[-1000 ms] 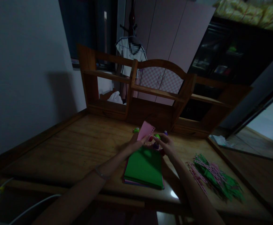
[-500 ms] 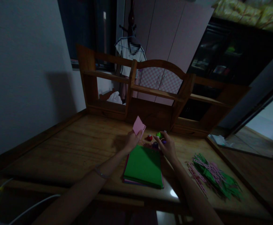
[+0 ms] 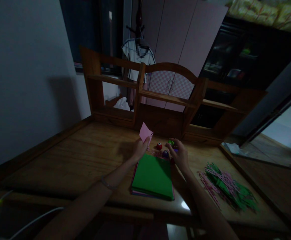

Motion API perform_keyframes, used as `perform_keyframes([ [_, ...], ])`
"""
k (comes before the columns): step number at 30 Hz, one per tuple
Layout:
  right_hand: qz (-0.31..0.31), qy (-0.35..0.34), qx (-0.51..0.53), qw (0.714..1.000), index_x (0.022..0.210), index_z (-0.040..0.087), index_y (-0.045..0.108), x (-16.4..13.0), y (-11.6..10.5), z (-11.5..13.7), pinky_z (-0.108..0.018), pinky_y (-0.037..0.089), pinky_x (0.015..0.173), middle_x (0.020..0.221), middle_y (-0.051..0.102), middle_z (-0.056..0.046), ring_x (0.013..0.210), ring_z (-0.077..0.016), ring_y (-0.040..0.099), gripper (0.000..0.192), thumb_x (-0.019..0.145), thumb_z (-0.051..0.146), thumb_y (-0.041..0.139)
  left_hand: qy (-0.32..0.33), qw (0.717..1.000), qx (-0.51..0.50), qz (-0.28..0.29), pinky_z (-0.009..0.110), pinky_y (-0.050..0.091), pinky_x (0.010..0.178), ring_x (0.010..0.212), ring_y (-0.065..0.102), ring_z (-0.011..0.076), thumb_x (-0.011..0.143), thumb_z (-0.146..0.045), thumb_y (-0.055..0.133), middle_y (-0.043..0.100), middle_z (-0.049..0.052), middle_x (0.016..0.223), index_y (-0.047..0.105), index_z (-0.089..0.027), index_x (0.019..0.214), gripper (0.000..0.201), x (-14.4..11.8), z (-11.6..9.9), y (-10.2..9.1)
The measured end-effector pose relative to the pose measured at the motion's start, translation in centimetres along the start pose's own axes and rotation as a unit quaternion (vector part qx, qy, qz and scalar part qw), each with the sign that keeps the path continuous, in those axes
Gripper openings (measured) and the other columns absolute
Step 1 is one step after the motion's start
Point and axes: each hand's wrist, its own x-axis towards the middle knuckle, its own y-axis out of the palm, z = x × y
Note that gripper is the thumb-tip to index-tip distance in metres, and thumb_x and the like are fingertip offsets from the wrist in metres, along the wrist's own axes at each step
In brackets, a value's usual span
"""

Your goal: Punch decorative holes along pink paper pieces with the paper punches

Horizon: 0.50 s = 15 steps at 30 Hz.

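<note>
A stack of coloured sheets (image 3: 152, 176), green on top, lies nearest on the wooden worktop (image 3: 73, 160), with a heap of punched green and pink strips (image 3: 229, 190) to its right. Beyond, the left hand (image 3: 140, 149) pinches a pink paper piece (image 3: 145, 133) upright; the right hand (image 3: 179, 154) closes over small punches (image 3: 170, 142). A shelf (image 3: 160, 96) and wardrobe (image 3: 180, 36) stand behind.

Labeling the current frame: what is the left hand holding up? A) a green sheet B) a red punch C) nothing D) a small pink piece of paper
D: the left hand pinches a small pink piece of paper raised above the desk, while the green sheet lies flat on the stack and the red punch sits on the desk.
</note>
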Motion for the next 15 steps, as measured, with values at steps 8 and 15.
perform_keyframes([
  [8,0.028,-0.01,-0.091,0.995,0.098,0.021,0.065,0.4,0.3,-1.7,-0.031,0.045,0.063,0.091,0.067,-0.008,0.067,-0.0189,0.06,0.036,0.084,0.05,0.049,-0.025,0.999,-0.028,0.017,0.021,0.041,0.044,0.048,0.058,0.0142,0.08,-0.058,0.045,0.06,0.003,0.057,0.059,-0.014,0.073,0.047,-0.2,-0.6,0.1],
  [15,0.057,-0.004,-0.16,0.985,0.1,0.024,0.067,0.7,0.1,-3.6,-0.03,0.043,0.06,0.085,0.07,-0.007,0.07,-0.0219,0.063,0.038,0.082,0.054,0.052,-0.03,0.998,-0.042,0.039,0.023,0.043,0.048,0.05,0.058,0.0142,0.081,-0.058,0.043,0.059,0.003,0.056,0.06,-0.013,0.072,0.049,-0.8,-1.7,-0.3],
])
